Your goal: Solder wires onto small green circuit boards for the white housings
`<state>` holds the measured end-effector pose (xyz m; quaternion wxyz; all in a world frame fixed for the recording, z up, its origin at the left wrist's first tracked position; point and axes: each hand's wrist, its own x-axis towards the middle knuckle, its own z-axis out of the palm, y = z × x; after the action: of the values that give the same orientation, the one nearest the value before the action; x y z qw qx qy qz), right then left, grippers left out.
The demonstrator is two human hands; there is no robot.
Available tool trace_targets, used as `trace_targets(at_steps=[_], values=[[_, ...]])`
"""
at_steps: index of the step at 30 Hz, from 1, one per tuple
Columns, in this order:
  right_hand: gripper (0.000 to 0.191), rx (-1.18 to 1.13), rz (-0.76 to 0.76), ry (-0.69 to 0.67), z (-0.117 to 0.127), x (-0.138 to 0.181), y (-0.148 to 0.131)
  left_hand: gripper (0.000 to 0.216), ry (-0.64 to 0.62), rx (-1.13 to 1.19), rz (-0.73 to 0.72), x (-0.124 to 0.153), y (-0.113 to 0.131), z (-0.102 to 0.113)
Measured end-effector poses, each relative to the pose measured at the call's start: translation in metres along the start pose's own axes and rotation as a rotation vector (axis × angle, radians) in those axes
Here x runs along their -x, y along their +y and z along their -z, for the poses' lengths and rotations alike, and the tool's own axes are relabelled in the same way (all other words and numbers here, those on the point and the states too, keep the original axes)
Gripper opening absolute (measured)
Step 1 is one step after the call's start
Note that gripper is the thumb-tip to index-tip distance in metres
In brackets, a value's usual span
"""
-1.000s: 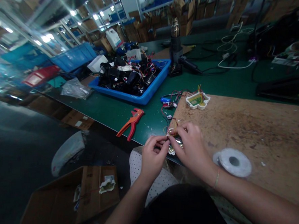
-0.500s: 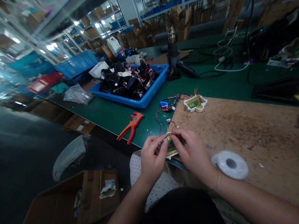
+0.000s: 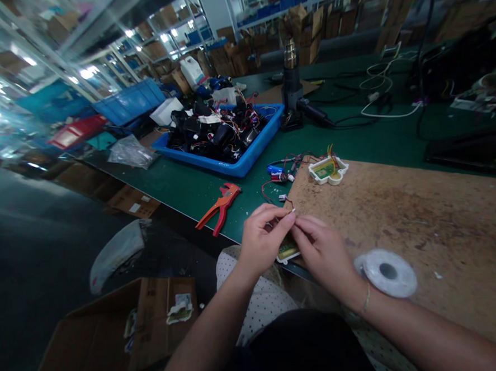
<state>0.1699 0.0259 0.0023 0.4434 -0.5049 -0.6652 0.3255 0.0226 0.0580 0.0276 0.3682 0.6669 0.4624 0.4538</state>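
Wire, thin and dark reddish (image 3: 291, 203), runs from a small white plastic connector (image 3: 283, 198) to the fingertips at the near left corner of a scuffed brown fibreboard sheet (image 3: 397, 211). The left hand (image 3: 265, 240) closes thumb and forefinger in a narrow pinch on it, a tiny white tip (image 3: 293, 210) showing at the thumb. The right hand (image 3: 325, 254) has its fingertips drawn close against the left thumb; whether they grip anything cannot be told. Beneath both, a green circuit board with a white edge (image 3: 288, 250) is mostly covered. Farther off lie a blue cylindrical cell (image 3: 275, 169) among red and black leads, and a white lobed plastic shell holding a green board (image 3: 328, 170). A clear-wrapped white spool (image 3: 388, 272) sits beside the right wrist, orange-and-red wire strippers (image 3: 219, 209) to the left on the green tabletop (image 3: 251, 194). Pale marks on the front wall of a blue plastic tray (image 3: 249, 162) are illegible, as is the white label (image 3: 134, 207) on a brown carton below. Black parts in the tray overlap too tightly to separate; dark equipment at upper right is cut off.
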Motion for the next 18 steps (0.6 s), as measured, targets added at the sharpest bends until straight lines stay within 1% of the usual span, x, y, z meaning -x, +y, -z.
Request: trace_targets(at_steps=[10, 14, 18], values=[[0.029, 0.031, -0.006, 0.002, -0.002, -0.002, 0.005, 0.01, 0.165, 0.287, 0.045, 0.004, -0.021, -0.021], [0.026, 0.043, 0.009, 0.011, -0.002, -0.003, 0.005, 0.009, 0.219, 0.414, 0.106, 0.003, -0.025, -0.026], [0.026, 0.067, 0.011, 0.013, -0.002, -0.002, 0.003, 0.01, 0.271, 0.555, 0.2, 0.002, -0.024, -0.032]])
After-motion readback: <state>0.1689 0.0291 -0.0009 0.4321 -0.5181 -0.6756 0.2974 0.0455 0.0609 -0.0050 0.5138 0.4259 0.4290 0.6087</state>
